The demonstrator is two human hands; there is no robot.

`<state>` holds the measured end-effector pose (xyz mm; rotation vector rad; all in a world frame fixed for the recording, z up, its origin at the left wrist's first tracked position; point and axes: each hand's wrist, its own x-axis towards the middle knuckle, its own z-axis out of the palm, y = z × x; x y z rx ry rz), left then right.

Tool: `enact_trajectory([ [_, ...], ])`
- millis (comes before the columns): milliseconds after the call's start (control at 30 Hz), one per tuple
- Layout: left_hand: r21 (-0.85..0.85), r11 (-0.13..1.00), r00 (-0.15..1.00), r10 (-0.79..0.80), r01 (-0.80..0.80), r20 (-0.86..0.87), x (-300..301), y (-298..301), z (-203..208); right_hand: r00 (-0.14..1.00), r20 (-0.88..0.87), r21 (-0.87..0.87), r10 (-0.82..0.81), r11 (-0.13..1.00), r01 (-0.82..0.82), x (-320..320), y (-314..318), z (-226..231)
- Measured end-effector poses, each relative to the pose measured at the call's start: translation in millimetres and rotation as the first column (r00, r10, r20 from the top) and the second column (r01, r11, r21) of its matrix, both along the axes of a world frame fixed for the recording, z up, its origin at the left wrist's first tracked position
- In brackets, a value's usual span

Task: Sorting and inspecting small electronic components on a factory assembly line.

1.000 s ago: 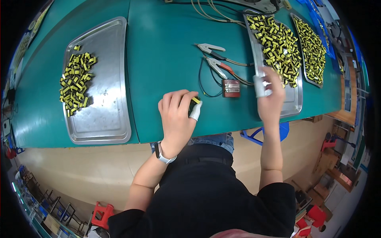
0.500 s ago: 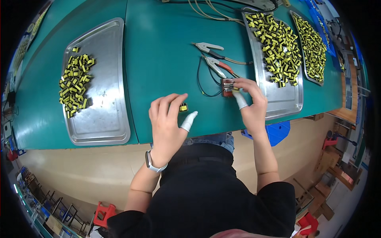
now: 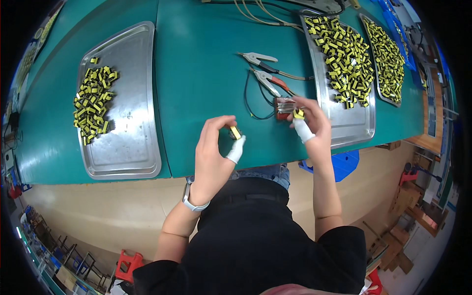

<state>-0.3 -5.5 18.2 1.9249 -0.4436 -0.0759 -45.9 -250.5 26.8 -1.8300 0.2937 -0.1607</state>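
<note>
Between the thumb and fingers of my left hand (image 3: 214, 142) is a small yellow-and-black transformer (image 3: 236, 132), held above the green bench. My right hand (image 3: 315, 129) pinches another small transformer (image 3: 298, 113). It is beside a red-brown block with metal contacts (image 3: 283, 106), which my right fingertips partly hide. Both thumbs wear white finger covers. Two clip leads lie just behind the block: one clip with a black grip (image 3: 263, 59), the other with a red grip (image 3: 270, 81).
A metal tray (image 3: 132, 123) on the left holds a heap of such transformers (image 3: 96, 101). To the right stands a fuller tray (image 3: 351, 132), with another loaded tray (image 3: 386, 59) beyond it. Cables (image 3: 265, 17) run along the back. A blue stool (image 3: 344, 164) shows below the bench edge.
My right hand has drawn back slightly from the block, with the transformer now showing in its pinch. My left hand has shifted right, and its fingers have closed around its transformer.
</note>
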Motion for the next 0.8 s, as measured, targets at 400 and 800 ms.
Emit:
enact_trajectory([
  [400, -0.056, 0.988, 0.972, -0.132, 0.145, 0.192, -6.3, -3.6, 3.0, 0.97, -0.146, 0.435, 0.196, 0.893, -0.115, -2.5, 29.5, 3.5],
  [800, -0.012, 1.0, 0.988, 0.021, -0.019, 0.155, 0.5, 7.5, -20.2, 0.993, 0.112, -0.524, 0.032, 0.851, 0.032, 4.6, -8.0, -6.4],
])
